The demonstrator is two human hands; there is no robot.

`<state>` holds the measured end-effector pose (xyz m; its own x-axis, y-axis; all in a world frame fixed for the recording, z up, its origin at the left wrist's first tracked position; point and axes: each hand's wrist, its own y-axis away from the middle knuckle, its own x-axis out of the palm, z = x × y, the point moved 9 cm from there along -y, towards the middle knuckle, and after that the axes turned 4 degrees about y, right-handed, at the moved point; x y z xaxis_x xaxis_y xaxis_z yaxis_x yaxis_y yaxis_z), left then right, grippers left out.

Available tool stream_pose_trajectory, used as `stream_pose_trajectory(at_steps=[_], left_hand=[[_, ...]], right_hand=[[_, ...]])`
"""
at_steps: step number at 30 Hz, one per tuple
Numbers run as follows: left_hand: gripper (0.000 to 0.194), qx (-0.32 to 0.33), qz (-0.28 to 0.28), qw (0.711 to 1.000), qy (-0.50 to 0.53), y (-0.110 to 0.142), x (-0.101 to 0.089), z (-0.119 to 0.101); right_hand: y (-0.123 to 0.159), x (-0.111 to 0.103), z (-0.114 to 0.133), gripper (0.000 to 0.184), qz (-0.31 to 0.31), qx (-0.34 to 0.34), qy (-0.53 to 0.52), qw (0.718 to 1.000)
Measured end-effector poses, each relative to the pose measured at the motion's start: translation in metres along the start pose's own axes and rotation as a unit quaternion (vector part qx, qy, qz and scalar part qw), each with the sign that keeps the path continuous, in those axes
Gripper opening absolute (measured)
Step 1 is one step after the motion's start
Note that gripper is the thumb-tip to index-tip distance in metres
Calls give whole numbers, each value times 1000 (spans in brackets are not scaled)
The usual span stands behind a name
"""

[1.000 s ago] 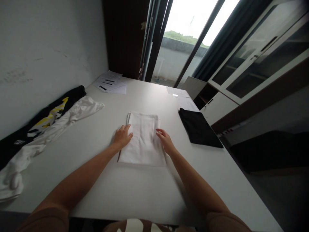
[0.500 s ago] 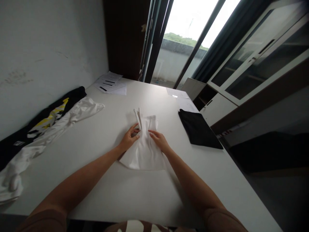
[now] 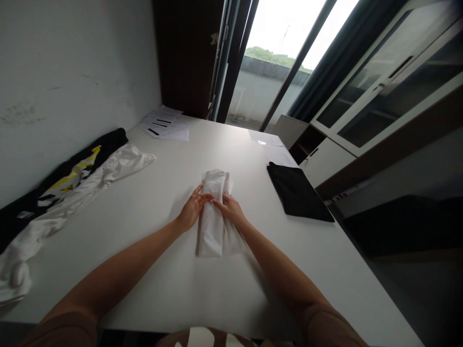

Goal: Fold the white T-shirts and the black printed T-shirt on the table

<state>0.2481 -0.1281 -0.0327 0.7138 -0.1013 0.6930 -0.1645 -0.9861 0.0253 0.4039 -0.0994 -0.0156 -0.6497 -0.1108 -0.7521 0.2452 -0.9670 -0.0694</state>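
Observation:
A white folded garment [image 3: 211,226] lies in the middle of the white table [image 3: 173,279], gathered into a narrow strip. My left hand [image 3: 193,208] presses against its left side, fingers closed on the cloth. My right hand [image 3: 228,208] grips it from the right, fingertips meeting the left hand's over the fold.
A folded black garment [image 3: 298,193] lies to the right near the table's edge. A white garment [image 3: 90,185] and a black and yellow one [image 3: 68,176] are piled along the left wall. Papers [image 3: 164,126] sit at the far corner. Beyond the table are a window and cabinets.
The flat white rectangle has been pushed together from both sides into a narrow bundle; both hands moved inward and now meet over it.

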Motion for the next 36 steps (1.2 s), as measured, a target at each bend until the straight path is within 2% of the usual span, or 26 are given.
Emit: stream_pose_trajectory(at_steps=[4, 7, 10, 13, 15, 20, 26, 29, 32, 34, 36], left_hand=[[66, 11, 5, 1000, -19, -1, -2, 1], [61, 42, 8, 995, -86, -1, -5, 0], [54, 98, -7, 978, -186, 3, -7, -10], [50, 130, -19, 951, -281, 7, -6, -21], [50, 128, -20, 940, -317, 7, -5, -23], [50, 108, -10, 922, -372, 4, -7, -18], [49, 105, 4, 910, -401, 4, -2, -15], [50, 99, 8, 905, -415, 5, 0, -14], [50, 102, 22, 898, -428, 6, 1, -10], [49, 106, 27, 894, -435, 5, 1, -8], [48, 109, 27, 890, -441, 5, 1, -8]], right_hand=[[-2, 2, -1, 27, -18, 15, 16, 1000], [-1, 1, -4, 26, -30, 20, 14, 999], [1, -3, -4, 26, -34, 16, -9, 999], [-1, -15, -5, 26, -43, 15, -54, 998], [-3, -32, -10, 27, -67, 13, -69, 995], [-2, -105, -41, 30, -138, -5, -40, 990], [4, -219, -114, 31, -180, 19, 88, 980], [2, -276, -155, 32, -188, 64, 214, 957], [-4, -326, -196, 30, -185, 129, 335, 915], [-10, -352, -217, 29, -181, 150, 386, 892], [-19, -369, -238, 29, -165, 165, 410, 882]])
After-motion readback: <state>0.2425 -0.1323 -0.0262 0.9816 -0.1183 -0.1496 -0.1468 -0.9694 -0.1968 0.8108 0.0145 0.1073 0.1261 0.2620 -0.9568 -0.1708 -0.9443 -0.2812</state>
